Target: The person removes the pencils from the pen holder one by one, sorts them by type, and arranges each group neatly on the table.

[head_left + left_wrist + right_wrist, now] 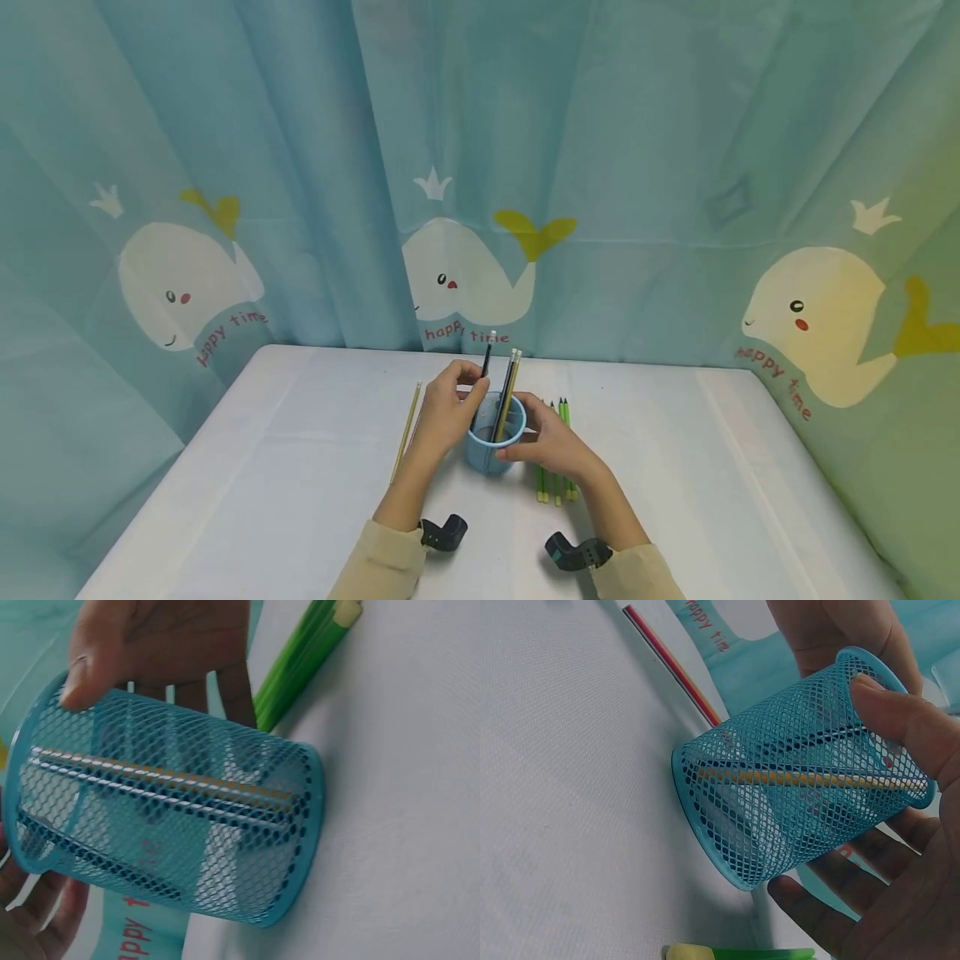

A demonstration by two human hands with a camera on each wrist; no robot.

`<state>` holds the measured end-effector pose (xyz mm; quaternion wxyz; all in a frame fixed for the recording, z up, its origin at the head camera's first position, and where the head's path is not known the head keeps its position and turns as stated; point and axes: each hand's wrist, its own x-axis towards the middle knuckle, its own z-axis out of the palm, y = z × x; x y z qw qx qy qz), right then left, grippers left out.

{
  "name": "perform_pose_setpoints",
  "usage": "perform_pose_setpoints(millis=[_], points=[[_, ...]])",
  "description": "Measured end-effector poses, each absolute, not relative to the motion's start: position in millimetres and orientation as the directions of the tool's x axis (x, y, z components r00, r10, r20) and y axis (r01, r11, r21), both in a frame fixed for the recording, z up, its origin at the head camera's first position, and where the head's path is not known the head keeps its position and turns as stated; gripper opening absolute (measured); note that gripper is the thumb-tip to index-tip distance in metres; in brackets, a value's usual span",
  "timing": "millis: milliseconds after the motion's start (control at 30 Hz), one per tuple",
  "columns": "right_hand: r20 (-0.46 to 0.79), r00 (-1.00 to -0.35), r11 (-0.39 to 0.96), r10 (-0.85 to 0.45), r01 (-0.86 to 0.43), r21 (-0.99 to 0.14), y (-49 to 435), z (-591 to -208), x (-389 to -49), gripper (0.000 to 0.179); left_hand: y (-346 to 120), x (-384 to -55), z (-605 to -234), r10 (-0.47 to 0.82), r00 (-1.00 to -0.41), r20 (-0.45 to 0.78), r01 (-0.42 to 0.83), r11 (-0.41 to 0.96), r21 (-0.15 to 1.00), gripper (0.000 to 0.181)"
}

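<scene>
A light blue mesh pencil cup [487,462] stands upright in the middle of the white table. My right hand [553,440] grips it from the right side, thumb at the rim in the right wrist view. Over the cup's left rim my left hand [444,412] pinches a black pencil [487,360] with a white eraser end up, its lower part inside the cup. Other pencils [512,387], one gold and one dark, lean inside toward the right. Through the mesh [172,802] their shafts show in both wrist views.
Several green pencils [572,483] lie to the right of the cup, partly behind my right hand. Left of my left forearm a gold pencil [406,433] lies on the table [300,467]. A red-striped pencil [671,664] shows in the right wrist view. A whale-print curtain [637,167] hangs behind.
</scene>
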<state>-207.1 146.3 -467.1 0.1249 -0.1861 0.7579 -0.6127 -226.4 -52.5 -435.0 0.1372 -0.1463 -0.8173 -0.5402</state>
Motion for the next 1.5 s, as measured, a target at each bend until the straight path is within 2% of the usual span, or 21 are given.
perform_pose_setpoints(millis=[333, 567, 700, 1267, 1500], points=[[0.02, -0.908, 0.199, -0.419, -0.113, -0.973, 145.6, -466.2, -204.8, 0.082, -58.8, -215.8, -408.2, 0.048, -0.917, 0.395, 0.397, 0.191, 0.898, 0.017], [0.018, -0.909, 0.207, -0.417, -0.114, -0.972, 144.5, -466.0, -205.1, 0.082, -68.1, -222.6, -411.0, 0.044, -0.924, 0.379, 0.38, 0.022, 0.925, 0.02], [0.01, -0.911, 0.209, -0.413, -0.105, -0.972, 143.8, -466.2, -205.1, 0.081, -72.8, -222.1, -407.6, 0.059, -0.929, 0.366, 0.365, -0.027, 0.931, 0.02], [0.014, -0.908, 0.214, -0.42, -0.113, -0.97, 144.6, -462.4, -203.7, 0.081, -97.9, -214.3, -392.5, 0.132, -0.967, 0.218, 0.217, -0.021, 0.976, 0.036], [0.018, -0.906, 0.216, -0.422, -0.119, -0.969, 144.3, -462.4, -203.8, 0.082, -108.5, -216.1, -392.9, 0.159, -0.97, 0.184, 0.179, -0.042, 0.983, 0.035]])
